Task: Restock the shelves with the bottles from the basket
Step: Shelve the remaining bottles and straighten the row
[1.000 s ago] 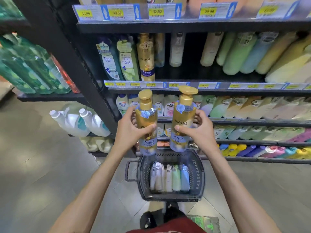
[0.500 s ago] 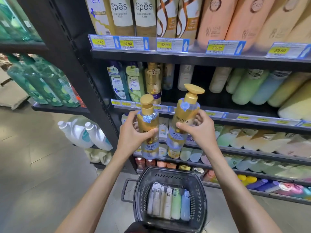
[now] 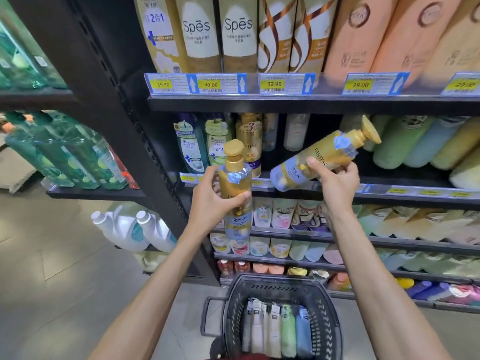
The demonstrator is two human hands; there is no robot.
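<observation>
While left hand wraps the upright bottle and right hand pinches the tilted bottle, both prob. heavy, slick, rigid: grip mid-body, not pump.

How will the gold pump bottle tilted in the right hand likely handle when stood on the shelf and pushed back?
The gold pump bottle is probably rigid: the right hand grips it without visible denting. Tall, narrow, with a wide pump cap, it may tip if pushed near the top. Its glossy surface may be slippery.
</observation>
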